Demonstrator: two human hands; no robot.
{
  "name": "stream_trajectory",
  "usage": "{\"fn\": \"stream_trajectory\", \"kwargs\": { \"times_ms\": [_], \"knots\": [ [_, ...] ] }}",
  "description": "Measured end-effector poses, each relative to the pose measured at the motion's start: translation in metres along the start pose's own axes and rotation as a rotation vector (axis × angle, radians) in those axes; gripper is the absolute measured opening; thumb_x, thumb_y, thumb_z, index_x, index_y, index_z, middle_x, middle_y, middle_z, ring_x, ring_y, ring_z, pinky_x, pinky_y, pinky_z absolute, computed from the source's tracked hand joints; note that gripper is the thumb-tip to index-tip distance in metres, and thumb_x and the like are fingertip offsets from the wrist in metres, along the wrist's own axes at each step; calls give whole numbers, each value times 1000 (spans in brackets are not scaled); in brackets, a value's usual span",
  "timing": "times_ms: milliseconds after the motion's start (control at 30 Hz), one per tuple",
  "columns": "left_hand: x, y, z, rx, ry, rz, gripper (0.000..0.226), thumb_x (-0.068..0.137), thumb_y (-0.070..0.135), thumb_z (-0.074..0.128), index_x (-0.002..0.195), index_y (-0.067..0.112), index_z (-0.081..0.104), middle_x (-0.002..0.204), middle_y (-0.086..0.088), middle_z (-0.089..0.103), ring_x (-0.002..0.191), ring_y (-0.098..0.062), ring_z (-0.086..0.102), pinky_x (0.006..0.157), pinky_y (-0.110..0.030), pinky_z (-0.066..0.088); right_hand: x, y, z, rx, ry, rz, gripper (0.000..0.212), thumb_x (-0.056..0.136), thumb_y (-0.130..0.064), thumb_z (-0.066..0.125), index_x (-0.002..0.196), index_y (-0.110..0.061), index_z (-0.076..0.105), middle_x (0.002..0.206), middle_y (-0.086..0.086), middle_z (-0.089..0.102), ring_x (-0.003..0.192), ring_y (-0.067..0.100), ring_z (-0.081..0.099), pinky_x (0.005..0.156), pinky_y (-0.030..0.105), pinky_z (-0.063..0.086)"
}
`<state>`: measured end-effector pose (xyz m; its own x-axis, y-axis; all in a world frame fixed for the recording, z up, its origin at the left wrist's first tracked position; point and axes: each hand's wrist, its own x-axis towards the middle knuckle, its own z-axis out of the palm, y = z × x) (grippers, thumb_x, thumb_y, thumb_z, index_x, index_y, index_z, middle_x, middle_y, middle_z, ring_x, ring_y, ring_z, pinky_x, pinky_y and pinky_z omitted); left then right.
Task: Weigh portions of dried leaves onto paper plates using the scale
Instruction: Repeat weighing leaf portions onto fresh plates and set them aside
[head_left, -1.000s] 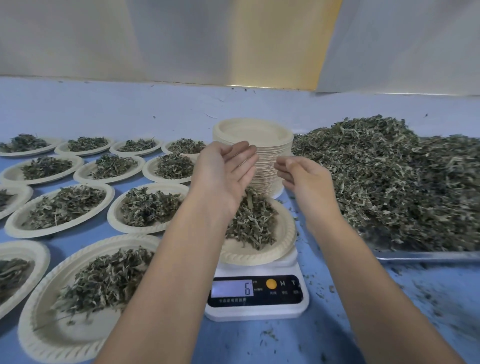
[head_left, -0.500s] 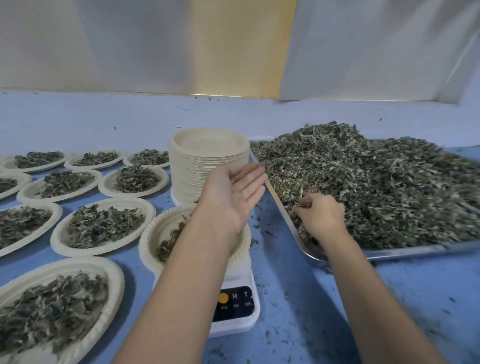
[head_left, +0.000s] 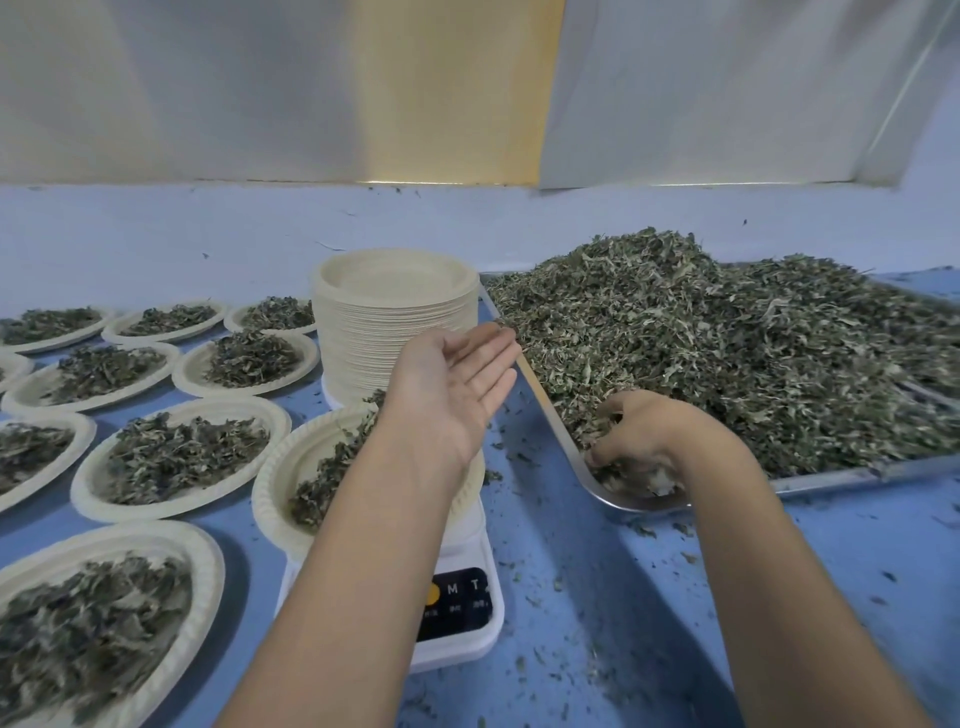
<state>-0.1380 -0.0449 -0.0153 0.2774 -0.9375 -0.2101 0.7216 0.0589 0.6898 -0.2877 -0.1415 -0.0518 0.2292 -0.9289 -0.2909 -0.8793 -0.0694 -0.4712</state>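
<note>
A white scale (head_left: 457, 618) stands at the centre with a paper plate (head_left: 283, 483) of dried leaves on it; my left forearm hides its display. My left hand (head_left: 457, 384) hovers above that plate, palm up, fingers straight, holding nothing. A metal tray (head_left: 550, 410) to the right carries a big heap of dried leaves (head_left: 727, 338). My right hand (head_left: 644, 441) is down in the tray's near left corner, fingers curled round a clump of leaves.
A tall stack of empty paper plates (head_left: 395, 312) stands behind the scale. Several filled plates (head_left: 176, 452) cover the blue table (head_left: 597, 597) to the left. Leaf crumbs lie scattered on the table near the tray. A wall closes off the back.
My right hand went from beside the left hand over the scale to the tray and has sunk deeper into the leaves. My left hand opened further. My view shifted right.
</note>
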Motion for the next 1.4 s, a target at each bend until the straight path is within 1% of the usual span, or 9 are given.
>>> {"fn": "stream_trajectory", "kwargs": {
  "times_ms": [67, 167, 400, 567, 667, 1100, 1267, 1333, 1400],
  "knots": [
    [0, -1, 1, 8, -2, -1, 31, 95, 9, 34, 89, -1, 62, 104, -14, 67, 110, -27, 61, 91, -33, 47, 3, 0, 3, 26, -59, 17, 77, 79, -6, 74, 145, -15, 35, 111, 13, 54, 69, 22, 63, 55, 28, 54],
    [1, -3, 1, 13, -2, -5, 30, 95, 8, 35, 89, 0, 63, 103, -14, 67, 109, -27, 62, 89, -32, 48, 10, 1, 10, 194, -34, 44, 71, 80, 3, 70, 142, -16, 41, 94, 12, 60, 59, 21, 61, 45, 24, 49],
    [2, -4, 0, 21, 9, -3, 30, 94, 8, 34, 88, 0, 63, 103, -13, 67, 111, -27, 61, 92, -32, 46, 22, 4, 24, 74, 285, -176, 61, 76, -6, 75, 133, -19, 53, 127, 12, 48, 110, 30, 54, 93, 32, 47],
    [2, -4, -2, 36, 14, 2, 30, 94, 8, 35, 87, 1, 63, 97, -12, 70, 109, -26, 62, 93, -32, 46, 25, 3, 28, -173, 299, -387, 51, 85, 2, 59, 129, -25, 59, 120, 7, 55, 110, 28, 52, 92, 37, 47],
    [2, -4, -3, 36, 21, 3, 29, 94, 8, 35, 87, 1, 63, 90, -13, 70, 106, -26, 63, 90, -32, 48, 25, 3, 28, -186, 266, -364, 38, 85, 0, 57, 114, -21, 69, 111, 7, 68, 100, 27, 61, 86, 33, 50],
    [3, -12, -2, 85, 14, -10, 32, 94, 9, 34, 89, 2, 64, 91, -11, 70, 106, -25, 62, 92, -32, 47, 25, 5, 30, -199, 320, -263, 16, 87, -7, 61, 97, -15, 70, 103, 10, 68, 95, 27, 60, 78, 28, 47],
    [7, -22, 2, 116, 20, -43, 30, 94, 9, 33, 93, 1, 62, 115, -14, 66, 108, -24, 61, 88, -31, 46, 24, 7, 26, 4, 369, -173, 12, 89, -8, 62, 91, -12, 73, 94, 9, 69, 82, 22, 61, 66, 21, 44],
    [8, -24, 3, 121, 26, -52, 30, 95, 9, 33, 94, 1, 61, 118, -16, 64, 112, -26, 60, 90, -32, 45, 22, 7, 21, 231, 386, -147, 9, 89, -10, 64, 90, -15, 73, 85, 2, 66, 68, 12, 56, 55, 20, 45],
    [8, -24, 2, 121, 37, -51, 30, 95, 10, 33, 97, 0, 61, 120, -17, 63, 113, -26, 59, 91, -32, 45, 16, 4, 16, 610, 325, -139, 7, 88, -10, 66, 92, -13, 71, 83, 0, 67, 69, 11, 59, 63, 23, 52]
  ]
}}
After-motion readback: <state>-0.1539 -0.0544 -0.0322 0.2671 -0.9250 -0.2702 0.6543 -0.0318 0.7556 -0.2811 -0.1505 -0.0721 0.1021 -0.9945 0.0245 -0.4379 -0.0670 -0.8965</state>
